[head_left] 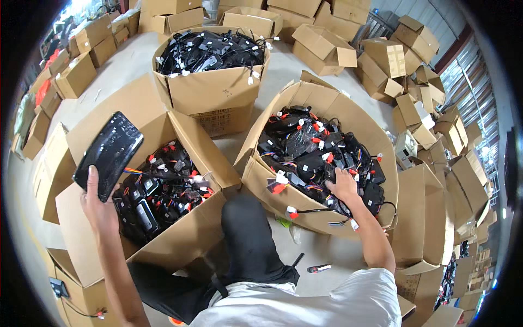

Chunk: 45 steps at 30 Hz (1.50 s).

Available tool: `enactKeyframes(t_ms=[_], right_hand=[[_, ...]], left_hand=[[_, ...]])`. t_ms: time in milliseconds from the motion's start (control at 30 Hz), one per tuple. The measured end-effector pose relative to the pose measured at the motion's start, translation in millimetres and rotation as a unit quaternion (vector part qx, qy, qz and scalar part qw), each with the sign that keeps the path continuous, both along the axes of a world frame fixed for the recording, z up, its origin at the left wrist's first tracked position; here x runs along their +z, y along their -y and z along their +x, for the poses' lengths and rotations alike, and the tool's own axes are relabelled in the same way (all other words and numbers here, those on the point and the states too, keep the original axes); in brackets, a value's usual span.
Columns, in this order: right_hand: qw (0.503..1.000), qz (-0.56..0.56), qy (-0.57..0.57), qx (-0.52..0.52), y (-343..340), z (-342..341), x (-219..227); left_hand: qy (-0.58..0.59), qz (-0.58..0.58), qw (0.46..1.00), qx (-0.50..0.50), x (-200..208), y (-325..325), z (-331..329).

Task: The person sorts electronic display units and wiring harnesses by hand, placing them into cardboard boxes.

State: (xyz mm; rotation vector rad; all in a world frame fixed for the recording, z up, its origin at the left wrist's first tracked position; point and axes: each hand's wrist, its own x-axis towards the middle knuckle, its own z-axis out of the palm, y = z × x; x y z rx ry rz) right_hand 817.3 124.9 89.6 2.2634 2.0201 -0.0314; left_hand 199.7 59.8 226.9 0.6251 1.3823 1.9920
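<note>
My left hand (pixel 99 205) holds up a flat black glossy panel (pixel 111 152), gripped at its lower end with the thumb across its face. Multicoloured wires (pixel 133 171) run from the panel's side over the left carton (pixel 204 143). Several black devices (pixel 146 215) with red and white plugs lie in that carton. My right hand (pixel 344 186) reaches into the right carton (pixel 251 173), its fingers curled on a black plastic unit (pixel 329 173) in the pile. Part of that unit and some fingertips are hidden. Black units with coloured wires and red and white connectors surround this hand.
A third carton (pixel 215 95) behind is heaped with black devices and cables (pixel 212 50). Open cartons (pixel 325 50) stand along the back and right. A utility knife (pixel 319 268) lies on the floor beside my leg (pixel 246 234). A small dark device (pixel 59 287) rests on a carton at lower left.
</note>
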Motion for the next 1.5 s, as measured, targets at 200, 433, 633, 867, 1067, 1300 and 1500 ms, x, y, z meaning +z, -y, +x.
enactKeyframes(t_ms=[200, 433, 633, 867, 1067, 1300, 1500], right_hand=[[0.935, 0.235, -0.266, -0.017, -23, -38, 111], [0.694, 0.575, -0.423, 0.092, -46, -150, 284], [0.738, 0.518, -0.350, 0.253, -99, -185, 307], [0.620, 0.600, -0.443, 0.243, -86, -270, 324], [0.675, 0.258, -0.620, 0.305, -45, -395, 257], [0.571, -0.051, -0.799, 0.180, -16, -515, 70], [0.695, 0.015, -0.678, 0.240, 6, -515, 52]], left_hand=[[-0.013, -0.006, 0.999, -0.047, -56, 8, -19], [0.082, -0.013, 0.996, -0.018, -102, 34, -46], [0.120, 0.016, 0.992, -0.035, -108, 46, -57], [0.155, 0.057, 0.985, -0.047, -118, 52, -68], [0.233, 0.097, 0.964, -0.077, -120, 40, -46], [0.276, 0.107, 0.947, -0.121, -110, 48, -21], [0.028, 0.048, 0.992, -0.110, -119, 59, -36]])
